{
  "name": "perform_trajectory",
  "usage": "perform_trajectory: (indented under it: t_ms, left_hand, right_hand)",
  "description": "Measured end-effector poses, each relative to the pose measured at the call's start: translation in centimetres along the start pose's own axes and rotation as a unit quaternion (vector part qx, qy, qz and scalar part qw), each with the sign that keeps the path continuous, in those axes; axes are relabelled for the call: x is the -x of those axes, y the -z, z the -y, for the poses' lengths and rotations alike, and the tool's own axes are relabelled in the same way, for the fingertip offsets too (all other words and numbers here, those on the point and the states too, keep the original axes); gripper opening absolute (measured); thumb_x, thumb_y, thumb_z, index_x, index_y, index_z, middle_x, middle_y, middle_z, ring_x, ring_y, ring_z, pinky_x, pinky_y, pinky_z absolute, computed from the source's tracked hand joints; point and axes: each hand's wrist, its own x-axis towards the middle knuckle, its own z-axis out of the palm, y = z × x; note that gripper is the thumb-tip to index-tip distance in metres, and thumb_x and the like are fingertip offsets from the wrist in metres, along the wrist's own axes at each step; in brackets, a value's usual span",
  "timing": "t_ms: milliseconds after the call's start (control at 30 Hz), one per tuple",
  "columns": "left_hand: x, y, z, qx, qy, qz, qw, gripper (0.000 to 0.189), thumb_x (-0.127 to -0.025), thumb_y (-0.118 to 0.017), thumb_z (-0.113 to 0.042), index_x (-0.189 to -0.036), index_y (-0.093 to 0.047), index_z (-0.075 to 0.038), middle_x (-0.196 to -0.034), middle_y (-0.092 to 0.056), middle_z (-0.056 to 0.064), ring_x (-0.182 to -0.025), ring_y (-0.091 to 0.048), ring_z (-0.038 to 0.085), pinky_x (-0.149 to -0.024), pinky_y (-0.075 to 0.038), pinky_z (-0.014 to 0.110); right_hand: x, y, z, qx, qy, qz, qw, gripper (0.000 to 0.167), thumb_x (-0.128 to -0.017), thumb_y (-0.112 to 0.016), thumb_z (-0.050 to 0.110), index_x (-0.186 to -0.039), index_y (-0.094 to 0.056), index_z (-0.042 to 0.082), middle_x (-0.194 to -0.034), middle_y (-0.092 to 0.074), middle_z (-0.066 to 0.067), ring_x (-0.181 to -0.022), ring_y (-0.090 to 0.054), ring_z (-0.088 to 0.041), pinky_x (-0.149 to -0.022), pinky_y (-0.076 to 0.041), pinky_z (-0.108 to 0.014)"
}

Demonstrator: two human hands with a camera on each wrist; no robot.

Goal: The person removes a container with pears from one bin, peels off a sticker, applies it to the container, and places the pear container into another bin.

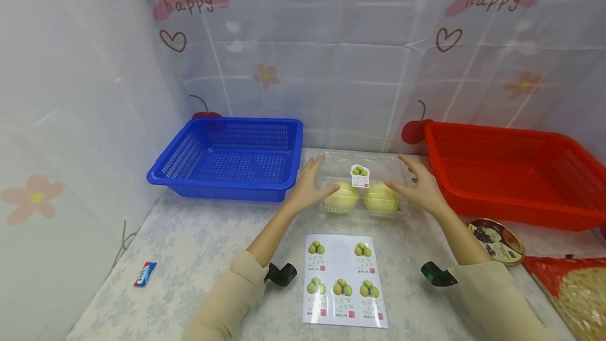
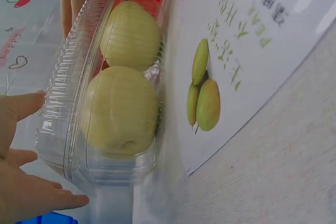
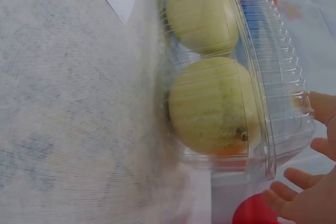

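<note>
A clear plastic clamshell box (image 1: pixel 335 166) lies at the back middle of the table with its lid down. Two pale yellow-green pears, a left one (image 1: pixel 342 199) and a right one (image 1: pixel 381 200), show through it. A white label (image 1: pixel 360 176) with a pear picture sits on the lid. My left hand (image 1: pixel 306 189) is at the box's left side, thumb and fingers spread. At the right side, my right hand (image 1: pixel 423 188) has its fingers spread likewise. Both thumbs reach over the lid; whether they touch it is hard to tell. Nearer me lies a sheet of pear labels (image 1: pixel 340 250).
A blue plastic basket (image 1: pixel 227 191) stands to the left, and a red one (image 1: pixel 516 207) to the right. Near the red basket are an oval tin (image 1: pixel 497 242) and a red-edged bag (image 1: pixel 584 293). A small blue-and-red wrapped packet (image 1: pixel 145 273) lies at the left.
</note>
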Motion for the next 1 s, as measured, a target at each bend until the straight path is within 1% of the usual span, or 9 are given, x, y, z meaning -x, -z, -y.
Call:
perform_trajectory:
  t_ms: [133, 267, 367, 500, 600, 733, 900, 1000]
  left_hand:
    - [0.5, -0.5, 0.2, 0.037, -0.002, -0.003, 0.9993, 0.089, -0.082, -0.07, -0.028, -0.15, -0.018, -0.003, -0.154, -0.017, 0.019, -0.142, -0.013, 0.037, -0.11, -0.016, 0.057]
    - [0.9, -1.0, 0.2, 0.061, 0.025, -0.012, 0.9977, 0.091, -0.082, -0.07, -0.027, -0.15, -0.015, -0.004, -0.154, -0.017, 0.018, -0.142, -0.012, 0.036, -0.112, -0.015, 0.054]
    - [1.2, -1.1, 0.4, 0.077, 0.05, -0.014, 0.9957, 0.086, -0.083, -0.068, -0.028, -0.149, -0.019, -0.003, -0.153, -0.022, 0.018, -0.141, -0.016, 0.036, -0.112, -0.017, 0.054]
    - [1.5, -1.3, 0.9, 0.102, 0.052, -0.017, 0.9932, 0.076, -0.086, -0.066, -0.027, -0.147, -0.027, -0.002, -0.151, -0.029, 0.017, -0.139, -0.023, 0.035, -0.111, -0.023, 0.05]
    - [1.7, -1.4, 1.1, 0.123, 0.055, -0.022, 0.9906, 0.075, -0.087, -0.065, -0.027, -0.147, -0.027, -0.003, -0.151, -0.029, 0.016, -0.138, -0.025, 0.036, -0.11, -0.027, 0.048]
    - [1.9, -1.5, 1.2, 0.14, 0.06, -0.025, 0.988, 0.077, -0.087, -0.066, -0.027, -0.148, -0.025, -0.005, -0.152, -0.026, 0.014, -0.138, -0.026, 0.036, -0.108, -0.03, 0.048]
    - [2.0, -1.3, 1.1, 0.15, 0.056, -0.027, 0.9867, 0.075, -0.085, -0.068, -0.025, -0.147, -0.03, -0.006, -0.152, -0.028, 0.014, -0.138, -0.026, 0.034, -0.109, -0.028, 0.049]
    - [2.0, -1.2, 1.0, 0.16, 0.06, -0.028, 0.9848, 0.075, -0.083, -0.07, -0.023, -0.146, -0.032, -0.007, -0.151, -0.029, 0.013, -0.139, -0.025, 0.034, -0.109, -0.027, 0.05]
  right_hand:
    - [0.4, 0.2, -0.5, -0.035, -0.026, 0.031, 0.9985, 0.081, -0.085, -0.068, 0.019, -0.148, -0.021, 0.0, -0.147, -0.026, -0.029, -0.124, -0.036, -0.054, -0.096, -0.037, -0.062]
    - [0.8, 0.3, -1.1, -0.075, -0.056, 0.054, 0.9941, 0.087, -0.086, -0.068, 0.021, -0.151, -0.012, 0.006, -0.147, -0.023, -0.033, -0.123, -0.037, -0.055, -0.096, -0.038, -0.06]
    - [1.2, 0.4, -1.6, -0.099, -0.076, 0.075, 0.9894, 0.089, -0.087, -0.066, 0.024, -0.152, -0.006, 0.01, -0.148, -0.02, -0.033, -0.123, -0.038, -0.055, -0.095, -0.038, -0.061]
    - [1.7, 0.4, -1.8, -0.103, -0.106, 0.11, 0.9829, 0.088, -0.089, -0.062, 0.033, -0.152, -0.005, 0.009, -0.15, -0.019, -0.03, -0.129, -0.031, -0.052, -0.096, -0.037, -0.062]
    - [1.9, 0.3, -1.9, -0.105, -0.125, 0.125, 0.9786, 0.086, -0.09, -0.059, 0.039, -0.152, -0.009, 0.007, -0.149, -0.024, -0.029, -0.132, -0.028, -0.048, -0.096, -0.039, -0.06]
    - [2.1, 0.1, -2.1, -0.125, -0.135, 0.124, 0.9752, 0.083, -0.091, -0.058, 0.039, -0.151, -0.012, 0.005, -0.145, -0.03, -0.031, -0.13, -0.031, -0.047, -0.093, -0.045, -0.055]
    - [2.3, 0.0, -2.2, -0.135, -0.132, 0.113, 0.9754, 0.08, -0.092, -0.058, 0.037, -0.151, -0.012, 0.006, -0.144, -0.032, -0.03, -0.129, -0.034, -0.046, -0.09, -0.048, -0.052]
    - [2.3, 0.0, -2.0, -0.132, -0.131, 0.107, 0.9766, 0.081, -0.091, -0.059, 0.036, -0.151, -0.013, 0.007, -0.144, -0.033, -0.03, -0.128, -0.035, -0.046, -0.089, -0.049, -0.051]
